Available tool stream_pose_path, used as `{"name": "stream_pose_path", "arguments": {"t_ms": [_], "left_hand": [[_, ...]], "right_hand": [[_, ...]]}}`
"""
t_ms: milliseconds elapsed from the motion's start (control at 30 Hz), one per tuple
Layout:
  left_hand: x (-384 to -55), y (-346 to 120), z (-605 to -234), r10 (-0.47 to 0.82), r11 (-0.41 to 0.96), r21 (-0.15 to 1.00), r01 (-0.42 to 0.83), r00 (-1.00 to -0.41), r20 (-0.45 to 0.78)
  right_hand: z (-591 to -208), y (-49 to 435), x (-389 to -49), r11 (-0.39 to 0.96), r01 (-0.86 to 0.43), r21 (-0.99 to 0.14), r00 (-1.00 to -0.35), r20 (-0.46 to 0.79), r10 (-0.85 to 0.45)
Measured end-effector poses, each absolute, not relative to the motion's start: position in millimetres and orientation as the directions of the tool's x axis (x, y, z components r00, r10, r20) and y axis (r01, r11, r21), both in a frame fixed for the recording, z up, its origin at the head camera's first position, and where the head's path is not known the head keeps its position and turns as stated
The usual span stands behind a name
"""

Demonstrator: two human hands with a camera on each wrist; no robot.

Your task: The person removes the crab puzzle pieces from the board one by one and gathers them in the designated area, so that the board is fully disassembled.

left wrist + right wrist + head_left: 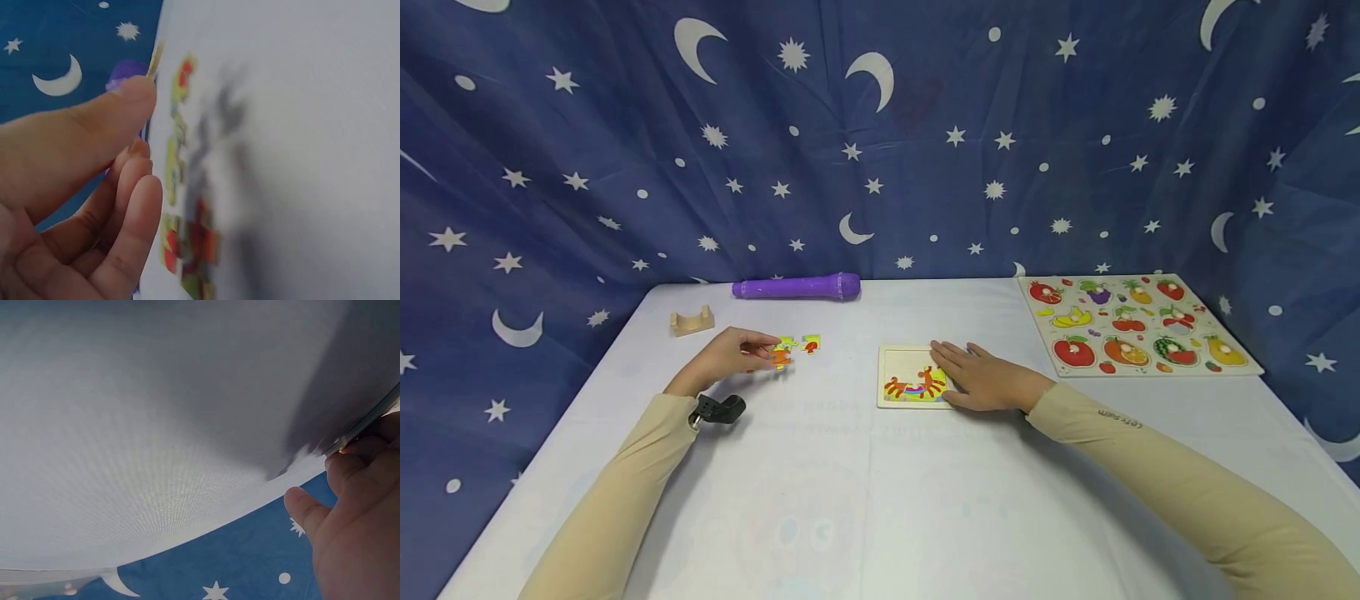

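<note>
My left hand [730,357] pinches a thin puzzle piece [156,59] between thumb and fingers, seen edge-on in the left wrist view, just above the table. Beneath and beyond it lie several loose puzzle pieces [810,343] in yellow, green and red, partly hidden by the fingers. My right hand [988,379] rests on the right side of a small framed puzzle board [895,359], its fingers extended over the frame. An orange animal picture with a rainbow fills the lower part of that board. Bare wood shows in its upper part.
A purple toy microphone [793,287] lies at the table's back edge. To its left is a small wooden cradle [692,322]. A fruit peg puzzle [1138,325] occupies the back right. Behind the white table [850,517] hangs a blue star-and-moon curtain [925,167].
</note>
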State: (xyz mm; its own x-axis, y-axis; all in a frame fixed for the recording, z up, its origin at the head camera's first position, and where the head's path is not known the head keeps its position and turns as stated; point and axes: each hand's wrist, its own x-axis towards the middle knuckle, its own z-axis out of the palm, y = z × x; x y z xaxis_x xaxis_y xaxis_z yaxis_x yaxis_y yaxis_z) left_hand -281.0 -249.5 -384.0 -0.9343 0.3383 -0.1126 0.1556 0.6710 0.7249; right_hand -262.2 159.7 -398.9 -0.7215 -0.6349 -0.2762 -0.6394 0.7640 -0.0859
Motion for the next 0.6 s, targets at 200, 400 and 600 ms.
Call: {"name": "stream_pose_path", "arguments": {"t_ms": [200,400,600], "left_hand": [[-282,-255,-395,0.347,0.688,0.702,0.185,-0.933,-0.094],[-283,-254,-402,0.326,0.72,0.663,0.202,-0.943,-0.066],[-286,-253,-404,0.312,0.734,0.646,0.209,-0.949,-0.048]], "right_hand": [[-400,160,-263,0.766,-0.637,-0.089,-0.723,-0.276,-0.634],[-402,160,-263,0.77,-0.632,-0.092,-0.725,-0.281,-0.629],[-403,160,-264,0.771,-0.63,-0.091,-0.726,-0.282,-0.627]]}}
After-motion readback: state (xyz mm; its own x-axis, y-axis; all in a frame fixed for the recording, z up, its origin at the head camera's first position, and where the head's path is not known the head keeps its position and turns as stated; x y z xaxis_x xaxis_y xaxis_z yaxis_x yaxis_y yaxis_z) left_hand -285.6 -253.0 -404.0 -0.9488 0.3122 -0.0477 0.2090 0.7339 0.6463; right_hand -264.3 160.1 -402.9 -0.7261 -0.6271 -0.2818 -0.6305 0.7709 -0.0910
